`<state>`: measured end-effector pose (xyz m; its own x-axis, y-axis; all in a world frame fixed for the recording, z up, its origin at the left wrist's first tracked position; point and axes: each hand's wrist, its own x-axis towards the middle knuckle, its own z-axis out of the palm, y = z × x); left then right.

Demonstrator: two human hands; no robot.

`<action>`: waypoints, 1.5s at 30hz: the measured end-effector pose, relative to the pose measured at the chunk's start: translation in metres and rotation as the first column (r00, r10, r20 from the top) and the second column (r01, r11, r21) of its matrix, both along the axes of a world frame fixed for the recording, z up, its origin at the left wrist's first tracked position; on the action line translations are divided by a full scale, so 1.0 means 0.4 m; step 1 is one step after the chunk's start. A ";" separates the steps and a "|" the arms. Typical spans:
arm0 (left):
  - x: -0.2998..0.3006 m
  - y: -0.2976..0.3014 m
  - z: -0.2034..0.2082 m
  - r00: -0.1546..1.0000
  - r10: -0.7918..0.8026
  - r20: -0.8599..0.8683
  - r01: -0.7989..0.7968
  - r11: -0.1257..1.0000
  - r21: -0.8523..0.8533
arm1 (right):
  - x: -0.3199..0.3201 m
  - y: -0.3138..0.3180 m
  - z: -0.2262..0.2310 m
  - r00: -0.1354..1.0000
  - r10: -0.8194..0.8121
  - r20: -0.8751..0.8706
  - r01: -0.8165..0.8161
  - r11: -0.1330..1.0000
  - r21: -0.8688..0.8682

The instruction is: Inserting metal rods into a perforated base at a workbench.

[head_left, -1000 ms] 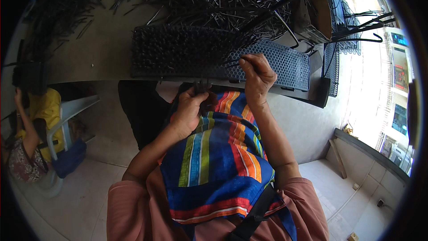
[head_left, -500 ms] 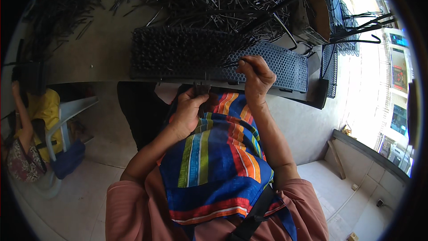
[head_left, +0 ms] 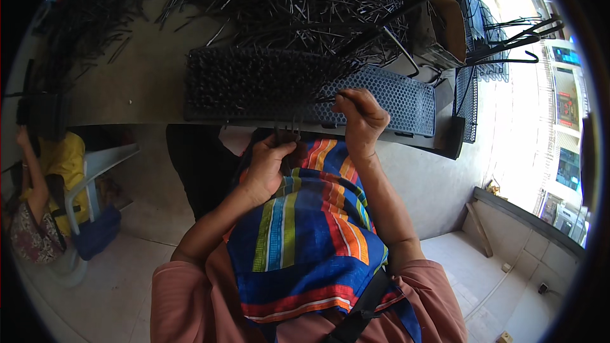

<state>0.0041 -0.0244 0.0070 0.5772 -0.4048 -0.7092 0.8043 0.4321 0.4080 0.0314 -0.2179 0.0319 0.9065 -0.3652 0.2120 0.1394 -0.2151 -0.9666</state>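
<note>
While the person sits with a striped cloth (head_left: 305,235) over the lap, the left hand (head_left: 267,165) rests just below the table edge (head_left: 127,117), closed around a small bundle of dark pins (head_left: 286,136) whose tips stand up between the fingers; it has stayed in this place over the last second. Beyond it, the right hand (head_left: 359,117) has shifted slightly along the perforated tray (head_left: 394,95), fingers pinched narrow on what appears to be a single pin, though the view is too small to confirm. This indicates one more hole being filled, with the left part of the tray already dense with upright pins. Farther back, a loose heap of pins (head_left: 286,0) covers the table.
</note>
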 end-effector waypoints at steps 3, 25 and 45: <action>-0.002 0.007 -0.007 1.000 0.025 -0.015 -0.026 1.000 -0.014 | 0.004 0.019 0.005 1.000 -0.013 0.006 0.013 0.999 0.035; -0.013 0.017 -0.009 0.997 0.050 0.056 -0.049 0.999 -0.021 | 0.024 0.054 0.019 0.994 0.053 -0.097 -0.094 0.873 -0.479; -0.013 0.019 -0.013 0.995 0.064 0.070 -0.062 0.998 -0.025 | 0.024 0.041 0.013 0.986 0.059 -0.157 -0.121 0.898 -0.422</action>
